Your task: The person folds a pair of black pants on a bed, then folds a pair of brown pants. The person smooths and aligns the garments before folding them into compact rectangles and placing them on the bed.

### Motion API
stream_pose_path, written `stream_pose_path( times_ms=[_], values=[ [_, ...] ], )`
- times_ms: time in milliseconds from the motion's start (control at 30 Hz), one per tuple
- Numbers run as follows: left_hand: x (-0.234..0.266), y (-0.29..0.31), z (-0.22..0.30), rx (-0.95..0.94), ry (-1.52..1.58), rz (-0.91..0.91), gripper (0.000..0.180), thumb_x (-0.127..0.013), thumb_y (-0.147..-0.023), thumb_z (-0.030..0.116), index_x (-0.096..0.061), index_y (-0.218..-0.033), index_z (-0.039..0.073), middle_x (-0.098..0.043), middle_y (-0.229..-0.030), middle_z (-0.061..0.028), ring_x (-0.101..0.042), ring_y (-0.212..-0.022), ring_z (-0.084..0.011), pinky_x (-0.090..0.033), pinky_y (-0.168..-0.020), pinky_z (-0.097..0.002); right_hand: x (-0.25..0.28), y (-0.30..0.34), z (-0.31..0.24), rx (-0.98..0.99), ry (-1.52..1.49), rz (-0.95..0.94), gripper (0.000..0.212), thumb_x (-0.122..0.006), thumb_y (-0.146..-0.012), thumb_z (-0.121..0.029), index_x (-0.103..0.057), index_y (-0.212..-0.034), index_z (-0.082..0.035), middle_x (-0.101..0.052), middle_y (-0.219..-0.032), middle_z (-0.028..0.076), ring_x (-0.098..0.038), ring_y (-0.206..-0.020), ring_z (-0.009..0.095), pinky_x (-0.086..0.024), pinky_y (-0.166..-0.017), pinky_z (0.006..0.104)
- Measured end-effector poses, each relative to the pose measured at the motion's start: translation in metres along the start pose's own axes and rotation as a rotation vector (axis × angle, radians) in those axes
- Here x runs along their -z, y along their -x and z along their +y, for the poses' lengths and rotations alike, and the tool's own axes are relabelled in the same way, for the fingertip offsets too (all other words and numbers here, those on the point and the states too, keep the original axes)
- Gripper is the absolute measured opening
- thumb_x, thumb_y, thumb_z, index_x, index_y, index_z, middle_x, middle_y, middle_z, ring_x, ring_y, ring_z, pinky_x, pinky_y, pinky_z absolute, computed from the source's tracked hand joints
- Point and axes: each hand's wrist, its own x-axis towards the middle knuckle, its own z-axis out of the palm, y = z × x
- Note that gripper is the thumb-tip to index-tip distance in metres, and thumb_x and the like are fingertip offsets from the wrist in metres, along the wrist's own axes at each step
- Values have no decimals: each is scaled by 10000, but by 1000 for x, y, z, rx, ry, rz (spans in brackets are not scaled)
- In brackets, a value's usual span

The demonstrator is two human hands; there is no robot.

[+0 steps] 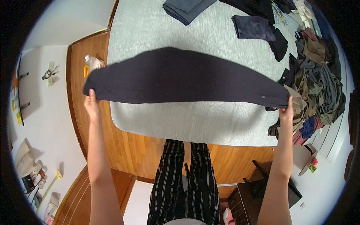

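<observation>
A pair of black trousers [180, 77], seemingly folded lengthwise, is stretched out sideways above the near part of the table [187, 123]. My left hand [92, 104] is closed on the left end, thumb on top of the cloth. At the right end my right hand [287, 110] pinches the lower corner, close to a small pale mark on the fabric. The cloth bows upward in the middle and hides the table under it. Both arms reach forward, nearly straight.
Folded dark grey cloth [189, 9] and a folded dark garment [254, 28] lie at the table's far side. A tangled heap of clothes [318, 86] covers the right edge. A bottle with a yellow handle [93, 63] stands beyond the left edge; a dark chair [258, 187] is at lower right.
</observation>
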Motion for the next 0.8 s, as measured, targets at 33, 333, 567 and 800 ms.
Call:
stream_pose_path(
  times_ms=[33,333,567,800],
  values=[
    [-8,11,-23,53,52,-70,287,-596,-955,321,-660,-1035,53,-652,-918,-11,-605,-778,-94,-508,-693,-279,26,-17,24,-19,14,-107,356,-651,-889,-445,-595,-947,-99,-589,-745,21,-547,-641,140,-469,-636,320],
    [18,48,-154,740,492,112,274,-703,-875,293,-609,-1073,130,-581,-921,24,-533,-833,-142,-477,-741,-287,-14,44,195,-60,341,169,331,-593,-927,-374,-537,-920,-48,-583,-797,68,-621,-673,205,-510,-566,319],
    [6,14,-108,620,483,-35,399,-648,-906,370,-587,-1172,79,-593,-1188,-42,-560,-1051,-188,-455,-903,-323,-183,122,196,995,942,-445,199,-630,-848,-79,-605,-1037,-22,-602,-935,135,-576,-936,261,-461,-820,359],
    [-6,-27,-86,518,7,-297,354,-697,-877,345,-591,-1057,59,-620,-1039,-27,-571,-974,-130,-455,-876,-278,-331,129,209,577,976,-855,292,-683,-845,-207,-632,-1049,-6,-657,-897,137,-641,-856,281,-510,-780,366]
  ],
)
